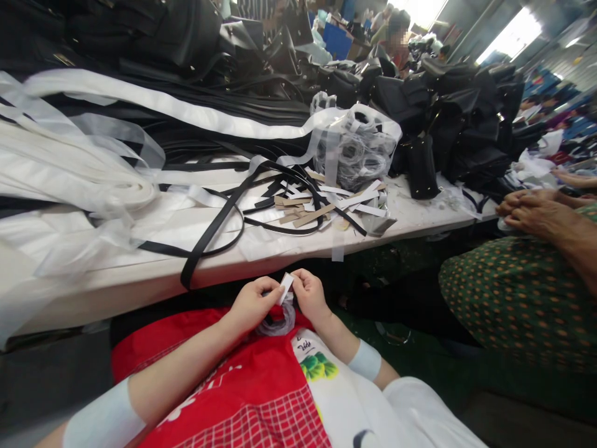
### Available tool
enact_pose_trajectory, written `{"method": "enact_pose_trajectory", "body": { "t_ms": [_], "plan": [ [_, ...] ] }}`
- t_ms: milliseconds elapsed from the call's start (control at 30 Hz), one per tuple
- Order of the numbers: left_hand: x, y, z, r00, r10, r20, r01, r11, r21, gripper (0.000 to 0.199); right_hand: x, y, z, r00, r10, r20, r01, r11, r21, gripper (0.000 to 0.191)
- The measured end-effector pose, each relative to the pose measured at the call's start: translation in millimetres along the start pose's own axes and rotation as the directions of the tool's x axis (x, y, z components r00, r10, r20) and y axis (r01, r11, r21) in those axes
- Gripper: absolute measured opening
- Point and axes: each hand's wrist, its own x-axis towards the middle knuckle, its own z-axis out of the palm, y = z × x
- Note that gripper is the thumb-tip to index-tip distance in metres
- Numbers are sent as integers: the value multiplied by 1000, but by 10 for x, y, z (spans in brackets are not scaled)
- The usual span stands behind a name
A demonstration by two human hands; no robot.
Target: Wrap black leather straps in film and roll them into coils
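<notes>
Above my lap, both hands meet at a small white strip. My left hand pinches its lower left side between thumb and fingers. The fingertips of my right hand close on the strip's upper right end. Just beneath, a coil of clear plastic cord or tubing rests on my red apron. Whether any finger touches the coil is hidden.
A white-covered table runs across in front of me. On it lie loose strips, black straps, white rolled bands, bagged clear coils and piled black bags. At right, a co-worker's hands are busy.
</notes>
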Motion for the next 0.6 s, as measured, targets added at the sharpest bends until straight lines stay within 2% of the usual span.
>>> {"method": "enact_pose_trajectory", "body": {
  "t_ms": [100, 200, 400, 600],
  "plan": [
    [-9, -1, 22, 998, -63, 11, 64, 993, -101, 32, 21, -73, -108, 990, -35, 139, 23, 996, 83, 23],
    [-12, -2, 54, 996, -93, -5, 91, 981, -170, 31, 65, -133, -212, 956, -46, 289, -3, 986, 167, 30],
    [3, -9, 101, 994, -61, -86, 41, 974, -225, 34, 168, -153, -260, 895, 112, 431, -199, 966, 163, 29],
    [-46, -8, 102, 999, -2, -52, -7, 985, -174, 37, 258, -173, -265, 780, 186, 598, -382, 898, 219, 34]
  ]
}}
